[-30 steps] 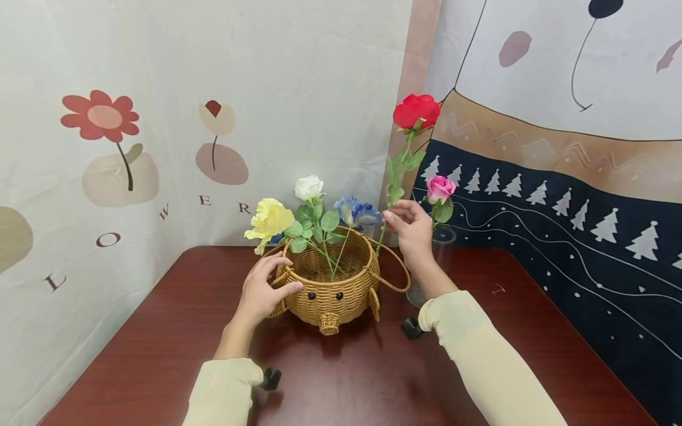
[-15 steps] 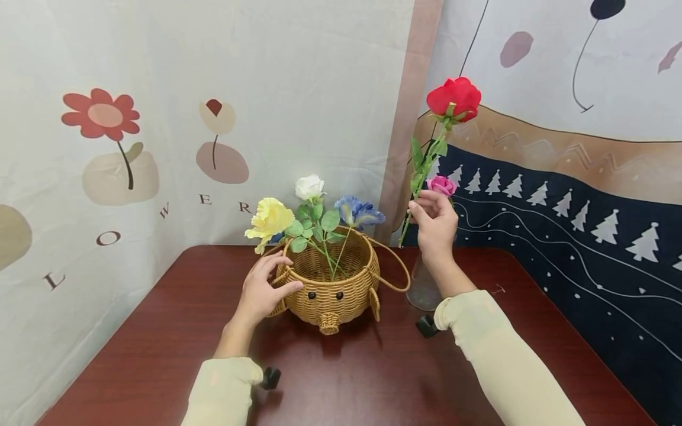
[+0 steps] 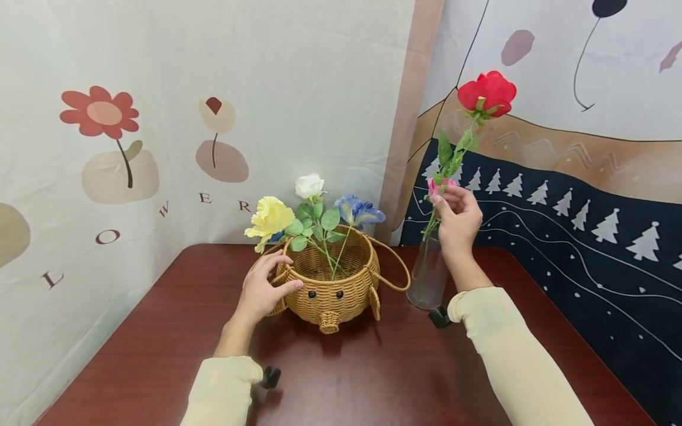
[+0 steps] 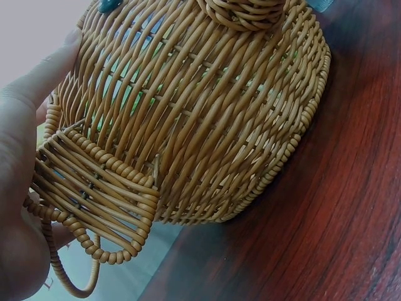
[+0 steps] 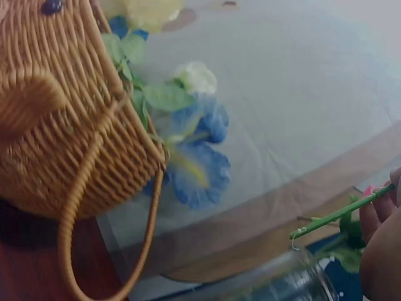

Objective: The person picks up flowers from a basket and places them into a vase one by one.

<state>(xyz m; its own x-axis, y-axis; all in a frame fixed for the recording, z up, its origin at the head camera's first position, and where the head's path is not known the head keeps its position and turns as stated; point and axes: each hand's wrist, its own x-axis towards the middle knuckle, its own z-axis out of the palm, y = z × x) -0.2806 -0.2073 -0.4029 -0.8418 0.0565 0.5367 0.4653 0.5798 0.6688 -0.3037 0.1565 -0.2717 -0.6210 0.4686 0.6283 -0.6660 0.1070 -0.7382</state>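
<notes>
My right hand (image 3: 460, 222) pinches the green stem of a red rose (image 3: 487, 94), whose bloom leans up to the right. In the right wrist view the cut end of the rose stem (image 5: 341, 216) hangs right by the mouth of a clear glass vase (image 5: 276, 285). A pink rose (image 3: 434, 187), partly hidden behind my right fingers, stands in that vase. My left hand (image 3: 261, 290) holds the left side of a wicker basket (image 3: 330, 305) with an animal face, thumb against its front wall. Yellow (image 3: 270, 218), white (image 3: 309, 186) and blue flowers (image 3: 358, 211) stand in the basket.
Basket and vase stand on a dark red wooden table (image 3: 341, 384). A wicker handle (image 3: 402, 266) juts from the basket's right side toward the vase. Printed cloths (image 3: 319, 89) hang behind the table. Black wrist devices (image 3: 270, 377) show at both cuffs.
My right hand has carried the red rose away from the basket, rightward to over the glass vase. The left hand stays on the basket.
</notes>
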